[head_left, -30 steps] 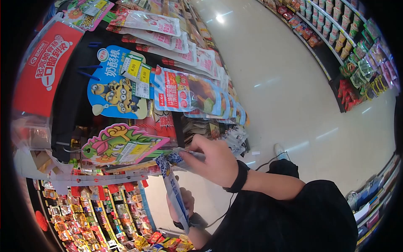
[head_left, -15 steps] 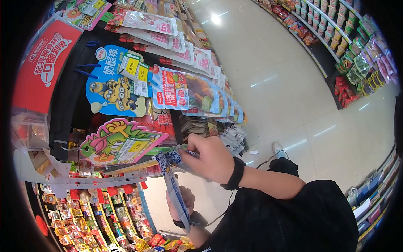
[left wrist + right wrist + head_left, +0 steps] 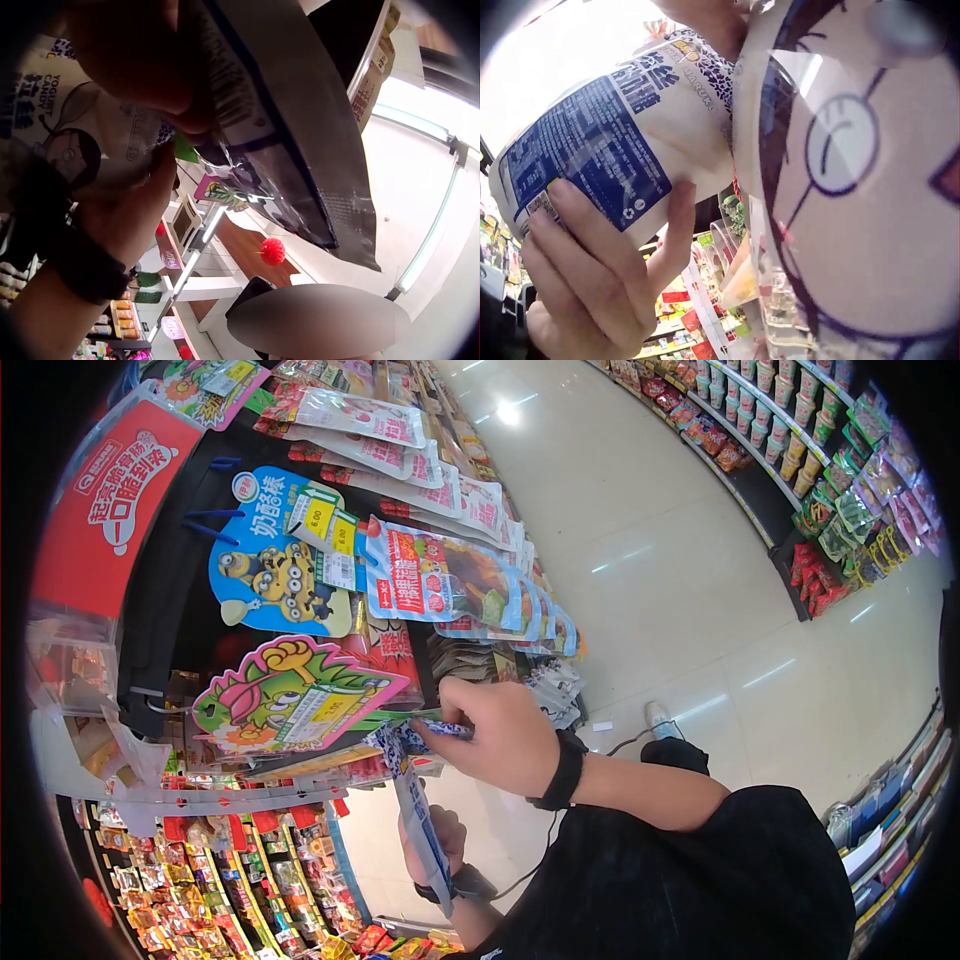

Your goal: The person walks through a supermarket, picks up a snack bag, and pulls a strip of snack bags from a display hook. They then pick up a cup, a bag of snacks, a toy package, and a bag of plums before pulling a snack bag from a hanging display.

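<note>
At the lower front corner of the display rack, my right hand [image 3: 505, 740] pinches the patterned top of a yogurt candy bag [image 3: 75, 135]. A printed cartoon face shows large on this bag in the right wrist view. A second yogurt candy bag [image 3: 420, 825], with a blue label [image 3: 592, 150] on its back, slants down beside it. Its patterned top lies close to the right fingertips. My left hand [image 3: 440, 835] holds this second bag lower down, partly behind it in the head view. In the right wrist view, fingers [image 3: 577, 247] of that hand lie over the blue label.
A green cartoon card [image 3: 295, 695] hangs right beside the bags. Above it are a blue Minions card [image 3: 280, 575] and hanging snack bags [image 3: 440, 580]. A clear shelf edge [image 3: 240, 795] runs below. A cable [image 3: 520, 875] trails past my wrists.
The right hand has shifted slightly left, and more of the patterned bag top shows under its fingers. The left hand keeps its hold on the slanting bag. The head view has turned a little.
</note>
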A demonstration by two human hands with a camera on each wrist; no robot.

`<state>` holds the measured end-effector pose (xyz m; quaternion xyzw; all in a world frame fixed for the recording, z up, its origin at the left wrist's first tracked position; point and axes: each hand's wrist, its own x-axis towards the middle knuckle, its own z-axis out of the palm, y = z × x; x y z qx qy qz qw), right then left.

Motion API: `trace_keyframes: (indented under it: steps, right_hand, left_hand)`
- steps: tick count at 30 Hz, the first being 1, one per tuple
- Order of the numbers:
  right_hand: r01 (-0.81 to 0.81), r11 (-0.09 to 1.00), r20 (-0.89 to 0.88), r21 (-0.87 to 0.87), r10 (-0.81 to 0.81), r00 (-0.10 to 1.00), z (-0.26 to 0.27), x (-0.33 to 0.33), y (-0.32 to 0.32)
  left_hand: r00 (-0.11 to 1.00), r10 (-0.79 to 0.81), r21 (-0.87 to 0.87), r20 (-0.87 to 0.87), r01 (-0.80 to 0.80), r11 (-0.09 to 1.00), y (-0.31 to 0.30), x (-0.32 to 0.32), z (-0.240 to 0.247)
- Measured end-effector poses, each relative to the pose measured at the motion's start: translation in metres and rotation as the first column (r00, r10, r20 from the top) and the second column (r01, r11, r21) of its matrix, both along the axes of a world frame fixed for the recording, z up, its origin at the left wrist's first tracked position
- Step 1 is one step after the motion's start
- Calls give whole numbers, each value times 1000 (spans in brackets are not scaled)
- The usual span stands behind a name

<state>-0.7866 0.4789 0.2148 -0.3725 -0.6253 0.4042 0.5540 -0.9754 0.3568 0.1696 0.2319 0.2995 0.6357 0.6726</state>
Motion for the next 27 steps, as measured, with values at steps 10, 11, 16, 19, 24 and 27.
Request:
trace_keyframes:
  steps: [10,11,16,19,24,27]
  right_hand:
    - [36,999,20,29,-37,999,-9,-9,-1]
    - [33,999,25,20,-34,999,-11,-8,-1]
    - [35,999,20,-9,-35,999,-18,-3,-2]
    - [18,1000,-16,-18,-19,1000,-25,-3,-3]
    - [-106,992,6,-69,107,994,-43,6,-3]
    - [-189,982,-18,-5,189,982,-59,22,-4]
  left_hand:
    - [998,34,-36,-45,-35,999,4,2,4]
    - [999,12,-25,-45,-13,1000,5,1,4]
    - [966,-54,12,253,52,999,3,-5,-10]
    - [877,-128,68,463,109,992,5,-1,-8]
    - [787,-89,66,610,61,996,4,7,-7]
    - [761,-89,93,642,38,995,5,9,-6]
